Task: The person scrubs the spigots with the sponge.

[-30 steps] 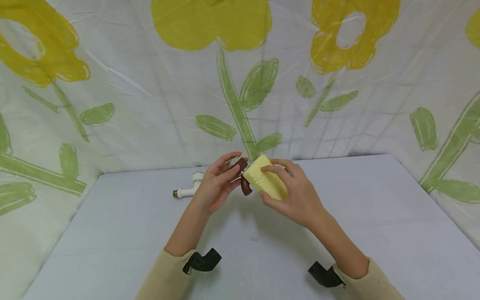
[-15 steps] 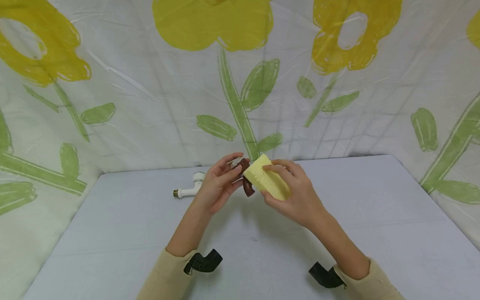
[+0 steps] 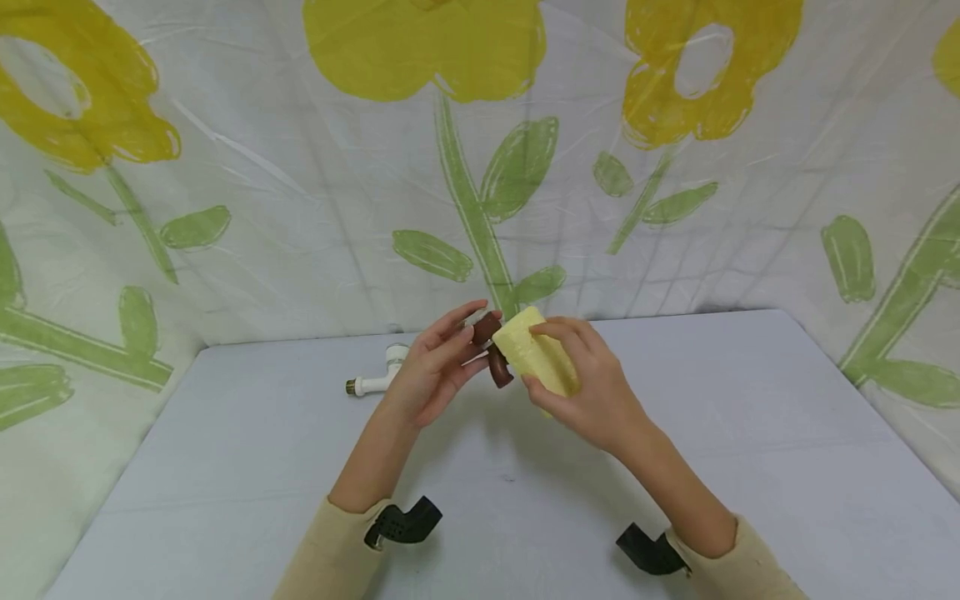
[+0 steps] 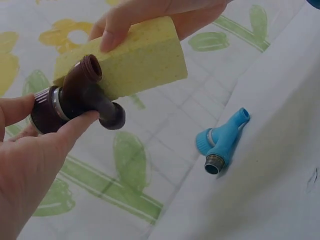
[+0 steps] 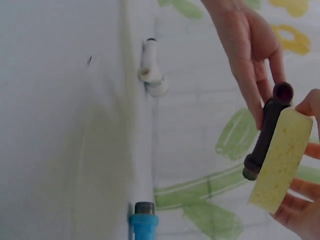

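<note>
- Over the last second the brown tap [image 4: 82, 95] has turned a little in the left hand [image 3: 435, 371], showing more of its brown end in the head view.
- The sponge [image 3: 528, 346] has tipped too and shifted slightly rightward, so it probably meets a different part of the tap; the work in hand seems to be wiping.
- Left grip: clamped on the brown tap's ridged end, thumb and fingers around it.
- Right grip: the right hand [image 3: 592, 383] pinches the sponge between thumb and fingers.
- The brown tap is held up off the counter [image 3: 247, 458], between the hands, apparently touching the sponge.
- Count: three taps, namely the brown one, one white tap [image 3: 388, 382] and one blue tap [image 4: 225, 137], both lying on the counter; one sponge; two hands.
</note>
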A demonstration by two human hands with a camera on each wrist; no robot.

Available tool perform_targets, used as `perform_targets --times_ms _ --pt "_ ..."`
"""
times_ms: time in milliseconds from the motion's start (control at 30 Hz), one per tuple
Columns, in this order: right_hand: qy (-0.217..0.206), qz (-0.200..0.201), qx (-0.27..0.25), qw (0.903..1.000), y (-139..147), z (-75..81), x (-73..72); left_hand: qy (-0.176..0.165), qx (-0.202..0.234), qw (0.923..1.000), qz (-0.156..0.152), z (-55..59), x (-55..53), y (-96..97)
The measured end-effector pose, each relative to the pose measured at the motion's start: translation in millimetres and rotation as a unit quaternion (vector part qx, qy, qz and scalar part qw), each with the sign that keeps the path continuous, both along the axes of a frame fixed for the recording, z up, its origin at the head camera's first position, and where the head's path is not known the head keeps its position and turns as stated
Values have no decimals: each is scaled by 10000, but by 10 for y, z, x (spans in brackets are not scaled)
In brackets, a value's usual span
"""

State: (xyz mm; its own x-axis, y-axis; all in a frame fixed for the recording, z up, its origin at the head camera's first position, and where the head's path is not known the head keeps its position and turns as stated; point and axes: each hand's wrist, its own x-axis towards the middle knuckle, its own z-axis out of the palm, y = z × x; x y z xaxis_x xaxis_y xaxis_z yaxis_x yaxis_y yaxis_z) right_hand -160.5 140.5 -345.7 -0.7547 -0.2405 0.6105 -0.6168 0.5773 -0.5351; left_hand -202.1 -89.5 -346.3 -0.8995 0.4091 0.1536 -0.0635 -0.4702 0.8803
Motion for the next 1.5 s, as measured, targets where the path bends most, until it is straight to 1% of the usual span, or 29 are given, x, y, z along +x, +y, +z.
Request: perform_targets --times_ms 133,300,467,567,733,833,967,1133,1200,1367,1500 --pt "107 64 -128 9998 10 9 -5 177 -211 9996 19 9 -5 -10" --pt "-20 124 -12 9999 36 53 14 368 -471 9975 385 22 -8 -5" --pt "-165 -146 191 9996 61 102 35 477 -642 9943 701 45 12 11" --pt "-26 -275 397 9988 44 104 55 379 -662 9929 911 56 30 32" --pt "607 -266 711 9953 -23 95 96 218 -481 9914 1200 71 52 63" --pt "816 -329 750 9933 -22 109 99 223 -386 9904 1307 73 58 81" --pt "948 -458 797 9912 -7 114 96 203 -393 9885 1449 62 62 107" --pt "1062 -220 1001 9890 -27 117 101 211 -529 9842 1679 59 69 130" --pt "1037 -187 970 9897 -23 126 102 201 -559 9827 1752 60 70 134" --pt "1055 -364 788 9906 1 148 95 159 -605 9808 1845 77 78 137" --pt "1028 -136 750 9918 -2 137 95 46 -630 9787 1952 96 83 142"
